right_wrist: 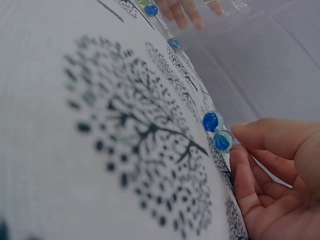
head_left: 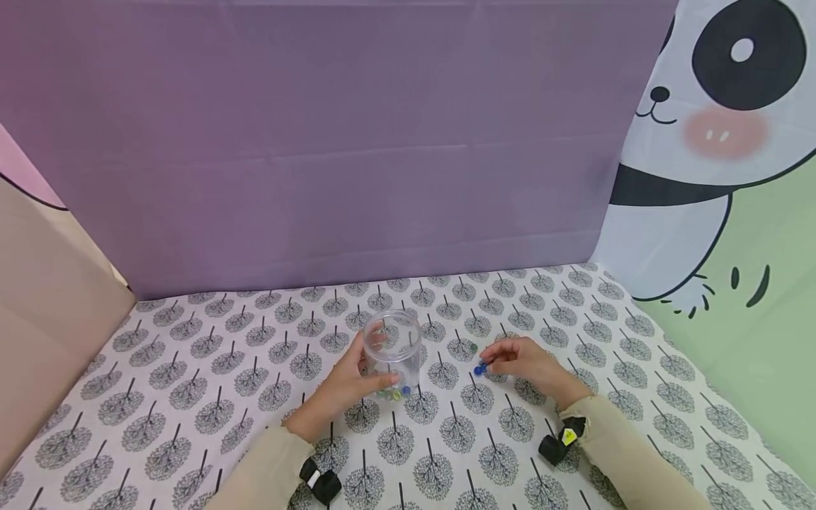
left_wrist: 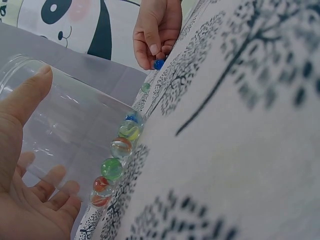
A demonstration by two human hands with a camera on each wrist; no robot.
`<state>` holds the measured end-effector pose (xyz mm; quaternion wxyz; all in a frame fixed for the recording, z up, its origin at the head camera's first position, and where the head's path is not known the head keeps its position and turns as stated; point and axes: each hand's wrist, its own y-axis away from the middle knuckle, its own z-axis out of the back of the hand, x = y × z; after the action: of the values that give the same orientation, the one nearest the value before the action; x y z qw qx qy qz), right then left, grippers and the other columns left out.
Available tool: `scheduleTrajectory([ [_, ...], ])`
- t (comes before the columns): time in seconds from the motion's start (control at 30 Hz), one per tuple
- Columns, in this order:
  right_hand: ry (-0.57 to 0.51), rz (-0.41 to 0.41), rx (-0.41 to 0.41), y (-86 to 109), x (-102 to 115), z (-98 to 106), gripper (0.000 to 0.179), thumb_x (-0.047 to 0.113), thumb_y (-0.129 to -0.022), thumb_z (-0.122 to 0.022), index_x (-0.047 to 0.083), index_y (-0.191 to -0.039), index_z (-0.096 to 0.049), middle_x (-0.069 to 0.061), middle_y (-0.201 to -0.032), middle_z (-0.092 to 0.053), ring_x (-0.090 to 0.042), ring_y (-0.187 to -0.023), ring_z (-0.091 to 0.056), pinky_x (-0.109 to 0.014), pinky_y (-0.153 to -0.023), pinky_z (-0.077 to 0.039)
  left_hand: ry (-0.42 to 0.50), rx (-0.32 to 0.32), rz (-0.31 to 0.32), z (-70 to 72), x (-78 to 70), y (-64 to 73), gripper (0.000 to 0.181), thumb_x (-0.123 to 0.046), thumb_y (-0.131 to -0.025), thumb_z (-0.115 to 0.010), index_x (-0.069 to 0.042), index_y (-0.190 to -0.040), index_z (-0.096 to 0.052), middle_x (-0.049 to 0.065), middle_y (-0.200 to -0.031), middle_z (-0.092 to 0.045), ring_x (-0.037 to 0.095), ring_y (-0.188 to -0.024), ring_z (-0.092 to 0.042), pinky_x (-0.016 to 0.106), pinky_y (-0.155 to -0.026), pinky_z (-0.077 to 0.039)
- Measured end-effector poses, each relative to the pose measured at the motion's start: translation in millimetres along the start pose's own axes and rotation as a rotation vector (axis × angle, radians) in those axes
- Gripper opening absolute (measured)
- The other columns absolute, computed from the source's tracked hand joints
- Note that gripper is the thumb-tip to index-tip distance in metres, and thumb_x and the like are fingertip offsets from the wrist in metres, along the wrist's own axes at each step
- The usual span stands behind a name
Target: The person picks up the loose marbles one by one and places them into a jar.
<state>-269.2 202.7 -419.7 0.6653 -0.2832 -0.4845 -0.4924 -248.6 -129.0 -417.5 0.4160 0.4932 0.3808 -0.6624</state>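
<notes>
My left hand [head_left: 357,375] grips a clear, open-topped plastic jar [head_left: 408,354] around its side, the thumb in front. The jar stands upright on the cloth. At its bottom lie several glass marbles, among them a green marble [left_wrist: 112,169], an orange-streaked marble [left_wrist: 121,148] and a yellow-streaked marble [left_wrist: 129,131]. To the right, my right hand [head_left: 525,365] is low over the cloth with bent fingers. Its thumb and fingertips are at a blue marble [right_wrist: 222,141], and whether they pinch it is unclear. A second blue marble [right_wrist: 212,121] lies against that one.
A greenish marble [head_left: 474,348] lies on the cloth just beyond the right fingertips. The table wears a white cloth [head_left: 210,397] with a grey tree print. A purple curtain [head_left: 331,156] rises behind, and a panda-print hanging [head_left: 733,234] stands on the right.
</notes>
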Motion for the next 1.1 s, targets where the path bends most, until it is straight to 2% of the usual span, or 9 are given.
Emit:
scheduleTrajectory([
  [0.23, 0.054, -0.031, -0.019, -1.8, -2.0, -0.4, 0.025, 0.008, -0.081, -0.069, 0.000, -0.105, -0.067, -0.002, -0.090, -0.065, -0.016, -0.082, -0.057, -0.024, -0.068, -0.048, 0.002, -0.007, 0.023, -0.2, -2.2, 0.6, 0.094, -0.018, -0.075, -0.079, -0.024, -0.149, -0.021, 0.013, -0.148, -0.034, 0.036, -0.130, -0.039, 0.055, -0.109, -0.026],
  [0.4, 0.078, -0.048, -0.027, -2.4, -0.2, -0.8, 0.024, 0.005, -0.081, -0.068, 0.000, -0.104, -0.068, -0.002, -0.088, -0.066, -0.016, -0.079, -0.059, -0.024, -0.067, -0.049, 0.002, -0.005, 0.017, 0.2, -2.6, -0.1, 0.095, -0.016, -0.075, -0.079, -0.025, -0.149, -0.020, 0.014, -0.148, -0.033, 0.036, -0.129, -0.039, 0.054, -0.110, -0.025],
  [0.67, 0.102, -0.009, 0.000, 0.5, 1.3, -3.4, 0.024, 0.004, -0.081, -0.068, -0.001, -0.105, -0.067, -0.006, -0.089, -0.067, -0.015, -0.077, -0.059, -0.025, -0.068, -0.050, 0.001, -0.004, 0.028, 0.5, 0.0, 1.1, 0.092, -0.018, -0.075, -0.079, -0.028, -0.147, -0.022, 0.013, -0.148, -0.033, 0.037, -0.131, -0.037, 0.057, -0.109, -0.025],
  [0.87, 0.145, 0.038, 0.014, -0.7, 0.1, -4.1, 0.021, 0.002, -0.081, -0.069, -0.001, -0.102, -0.068, -0.005, -0.086, -0.064, -0.015, -0.075, -0.057, -0.023, -0.064, -0.051, -0.001, -0.009, 0.038, 0.0, -0.4, 0.8, 0.092, -0.020, -0.075, -0.079, -0.027, -0.148, -0.023, 0.011, -0.148, -0.034, 0.037, -0.132, -0.037, 0.057, -0.109, -0.023],
  [1.1, 0.117, 0.046, 0.002, -2.9, -1.5, -5.2, 0.018, -0.001, -0.081, -0.068, -0.004, -0.098, -0.067, -0.004, -0.080, -0.063, -0.016, -0.071, -0.056, -0.023, -0.060, -0.051, 0.014, -0.004, 0.041, -0.5, -0.7, 1.2, 0.090, -0.019, -0.076, -0.079, -0.031, -0.146, -0.024, 0.010, -0.148, -0.033, 0.037, -0.132, -0.036, 0.058, -0.108, -0.024],
])
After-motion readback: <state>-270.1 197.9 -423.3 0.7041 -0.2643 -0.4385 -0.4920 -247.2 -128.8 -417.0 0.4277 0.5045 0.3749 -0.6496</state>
